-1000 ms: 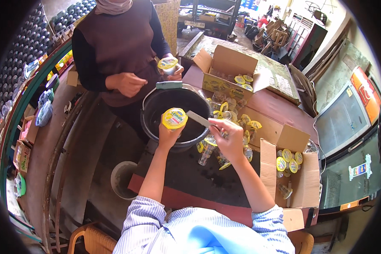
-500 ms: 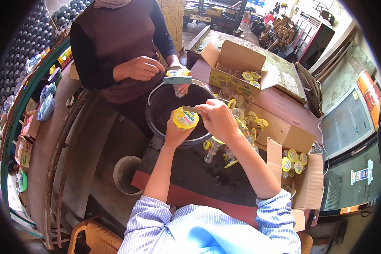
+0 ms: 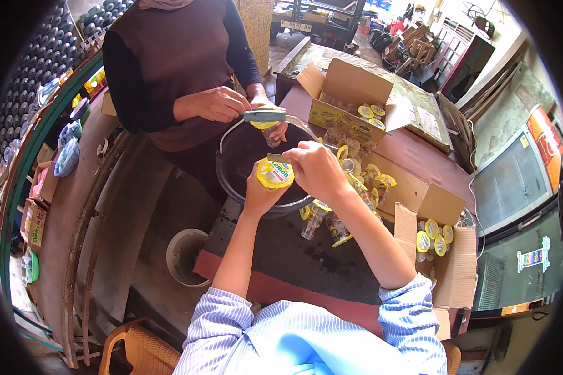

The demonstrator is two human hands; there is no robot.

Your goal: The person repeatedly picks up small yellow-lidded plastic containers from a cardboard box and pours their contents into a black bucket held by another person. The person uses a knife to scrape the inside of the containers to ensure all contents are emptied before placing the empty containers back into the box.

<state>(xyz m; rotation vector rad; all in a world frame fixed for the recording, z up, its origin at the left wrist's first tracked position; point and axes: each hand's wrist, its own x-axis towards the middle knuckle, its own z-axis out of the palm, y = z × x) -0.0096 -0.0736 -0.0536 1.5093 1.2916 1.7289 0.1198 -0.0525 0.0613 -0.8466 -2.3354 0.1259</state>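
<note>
My left hand (image 3: 258, 197) is wrapped round a plastic drink cup (image 3: 275, 174), its yellow printed lid turned up towards me. Pinched in the fingers of my right hand (image 3: 319, 170) is a thin, flat, greyish blade (image 3: 273, 157), touching or just above the lid's far edge. Both hands are over the near side of a black bucket (image 3: 226, 185). Across from me, a person's hands (image 3: 216, 104) hold another yellow-lidded cup (image 3: 266, 125) above the bucket, partly hidden by the bucket's blue-green handle grip (image 3: 264, 116).
Several yellow-lidded cups (image 3: 339, 229) lie heaped right of the bucket. An open carton (image 3: 341, 119) stands behind them, and another carton (image 3: 455, 265) with cups is at the right. A pale bucket (image 3: 184, 275) sits lower left. A glass-fronted cabinet (image 3: 513, 181) borders the right side.
My right hand has shifted slightly left and nearer the lid, with less of the blade showing. The other person's right hand has moved right, closer to their cup, which has dropped slightly.
</note>
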